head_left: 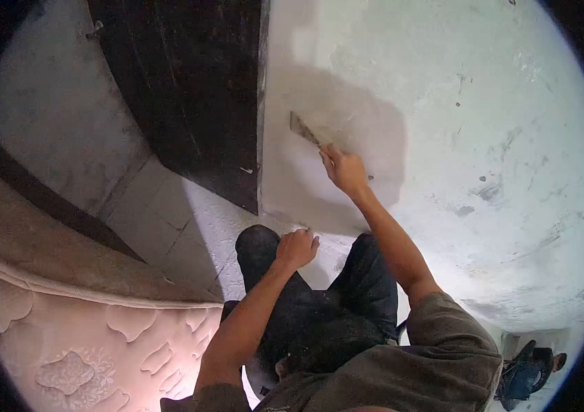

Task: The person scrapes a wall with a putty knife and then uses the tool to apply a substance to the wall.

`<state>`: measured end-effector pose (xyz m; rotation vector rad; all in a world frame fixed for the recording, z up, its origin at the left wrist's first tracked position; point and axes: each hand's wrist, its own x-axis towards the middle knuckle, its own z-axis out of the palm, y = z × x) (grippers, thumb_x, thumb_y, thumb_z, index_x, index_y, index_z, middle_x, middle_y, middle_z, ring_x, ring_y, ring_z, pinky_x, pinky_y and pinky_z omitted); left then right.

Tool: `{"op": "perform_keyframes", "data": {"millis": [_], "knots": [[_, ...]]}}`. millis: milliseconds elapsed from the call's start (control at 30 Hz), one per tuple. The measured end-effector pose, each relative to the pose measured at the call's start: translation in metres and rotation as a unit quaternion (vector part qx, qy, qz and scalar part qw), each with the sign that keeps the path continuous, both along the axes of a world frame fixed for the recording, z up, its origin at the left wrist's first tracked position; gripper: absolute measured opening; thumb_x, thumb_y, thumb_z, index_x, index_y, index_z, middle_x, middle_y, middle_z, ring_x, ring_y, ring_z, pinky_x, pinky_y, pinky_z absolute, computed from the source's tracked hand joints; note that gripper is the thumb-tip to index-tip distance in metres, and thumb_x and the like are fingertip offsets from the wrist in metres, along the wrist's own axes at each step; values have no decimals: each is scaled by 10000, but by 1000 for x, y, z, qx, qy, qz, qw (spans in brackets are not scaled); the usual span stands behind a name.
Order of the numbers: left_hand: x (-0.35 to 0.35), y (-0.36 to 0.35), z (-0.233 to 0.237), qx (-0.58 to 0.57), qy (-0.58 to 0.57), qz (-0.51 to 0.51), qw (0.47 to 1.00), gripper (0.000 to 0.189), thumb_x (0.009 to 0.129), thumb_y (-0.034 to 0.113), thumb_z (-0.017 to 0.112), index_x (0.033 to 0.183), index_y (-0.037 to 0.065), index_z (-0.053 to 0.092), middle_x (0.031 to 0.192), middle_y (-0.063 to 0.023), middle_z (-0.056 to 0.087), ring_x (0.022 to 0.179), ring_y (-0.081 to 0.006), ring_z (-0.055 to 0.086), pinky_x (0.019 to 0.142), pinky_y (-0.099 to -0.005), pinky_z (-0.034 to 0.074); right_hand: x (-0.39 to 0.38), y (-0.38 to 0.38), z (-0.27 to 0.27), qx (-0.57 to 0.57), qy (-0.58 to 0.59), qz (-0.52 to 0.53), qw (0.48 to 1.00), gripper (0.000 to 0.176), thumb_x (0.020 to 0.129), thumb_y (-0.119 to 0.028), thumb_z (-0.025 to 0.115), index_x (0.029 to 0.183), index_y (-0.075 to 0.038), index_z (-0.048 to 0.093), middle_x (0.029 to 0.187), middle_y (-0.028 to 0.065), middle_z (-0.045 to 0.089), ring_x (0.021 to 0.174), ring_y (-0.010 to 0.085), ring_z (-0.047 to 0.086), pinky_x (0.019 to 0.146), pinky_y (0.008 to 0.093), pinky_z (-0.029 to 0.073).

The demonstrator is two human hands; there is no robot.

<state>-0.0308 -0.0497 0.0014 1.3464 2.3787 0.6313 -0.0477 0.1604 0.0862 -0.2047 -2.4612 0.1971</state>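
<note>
At the lower left of the frame lies a pale, quilted mattress point(127, 329), and the dark door point(189, 89) fills the upper left, its edge running down beside the wall. Just below the middle is my left hand point(297, 248), at my bent knee point(257, 240); its fingers are loosely curled and I see nothing in it, though its underside is hidden, so I cannot tell how far the palm is closed.

Above the middle, a little right of the door's edge, is my scraper point(302, 129), its blade pointing to the upper left. My right hand point(345, 172) is closed around the handle, fingers wrapped and arm reaching up from the lower right. I judge that I am working the blade over the wall point(443, 226), though I cannot tell whether its edge touches. My own shadow covers that patch, and dark smudges point(489, 189) mark the wall farther right. The next move, as I judge it, calls for a low blade angle, even pressure and care near the door's edge.
</note>
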Motion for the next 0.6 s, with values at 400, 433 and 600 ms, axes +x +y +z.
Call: {"op": "perform_keyframes", "data": {"millis": [400, 433, 600], "knots": [[3, 1, -6, 49, -3, 6, 999, 348, 915, 318, 493, 919, -14, 597, 865, -235, 638, 824, -412, 631, 769, -529, 488, -27, -9, -15, -23, -20, 2, 1000, 157, 906, -228, 576, 965, -83, 559, 658, 171, 625, 610, 383, 612, 512, 481, 474], [1, 1, -8, 48, 10, 2, 999, 347, 915, 315, 496, 922, -17, 597, 858, -234, 639, 824, -409, 632, 771, -531, 488, -26, -12, -14, -25, -17, 0, 1000, 157, 906, -228, 576, 965, -83, 559, 658, 171, 625, 610, 383, 612, 512, 481, 474], [0, 0, -10, 46, 0, 8, 999, 346, 919, 310, 493, 933, -19, 600, 845, -235, 639, 823, -404, 634, 764, -518, 494, -26, -17, -21, -58, -3, -30, 998, 174, 910, -228, 561, 961, -62, 563, 737, 198, 636, 617, 402, 606, 551, 499, 479]]}}
